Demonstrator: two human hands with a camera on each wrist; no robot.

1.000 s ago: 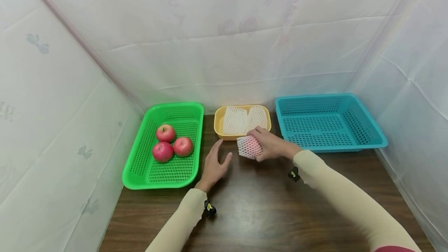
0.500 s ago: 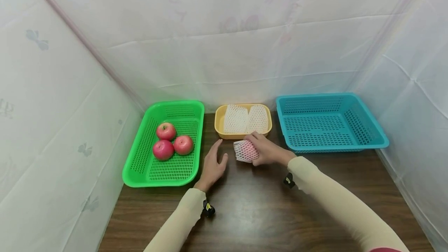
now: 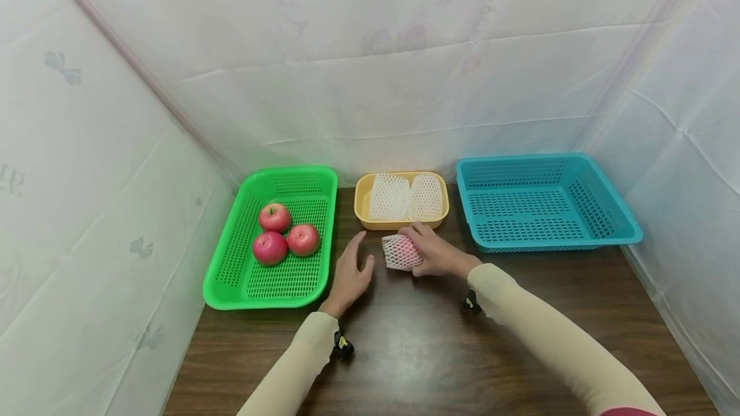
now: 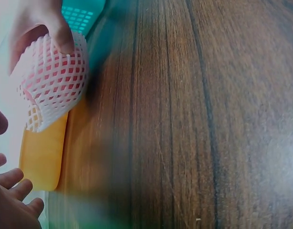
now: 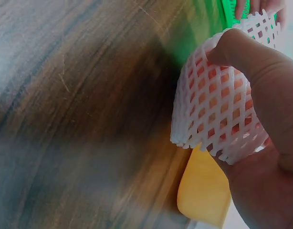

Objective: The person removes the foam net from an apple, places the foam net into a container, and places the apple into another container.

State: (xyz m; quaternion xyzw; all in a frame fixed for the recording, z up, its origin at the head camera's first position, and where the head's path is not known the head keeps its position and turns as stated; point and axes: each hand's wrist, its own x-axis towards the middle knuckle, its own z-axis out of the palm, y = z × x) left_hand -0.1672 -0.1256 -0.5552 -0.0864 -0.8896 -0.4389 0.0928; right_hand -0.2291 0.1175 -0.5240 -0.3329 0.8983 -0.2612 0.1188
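Note:
A red apple in a white foam net sleeve (image 3: 399, 252) is gripped by my right hand (image 3: 433, 252) above the table, in front of the yellow tray. In the right wrist view, the thumb presses on the sleeve (image 5: 215, 105), and red skin shows through the mesh. My left hand (image 3: 350, 275) hovers between the green basket and the sleeved apple, fingers spread and holding nothing. The left wrist view shows its fingers (image 4: 22, 188) apart from the sleeve (image 4: 56, 76). Three bare apples (image 3: 303, 240) lie in the green basket (image 3: 266, 303).
A yellow tray (image 3: 376, 225) with white foam net sleeves (image 3: 389, 198) stands at the back middle. To its right is a blue basket (image 3: 520, 204). White curtain-like sheets (image 3: 347, 95) surround the brown wooden table (image 3: 428, 352).
My right hand has moved left and slightly toward me with the sleeved apple, bringing it closer to the left hand. The left hand has barely shifted.

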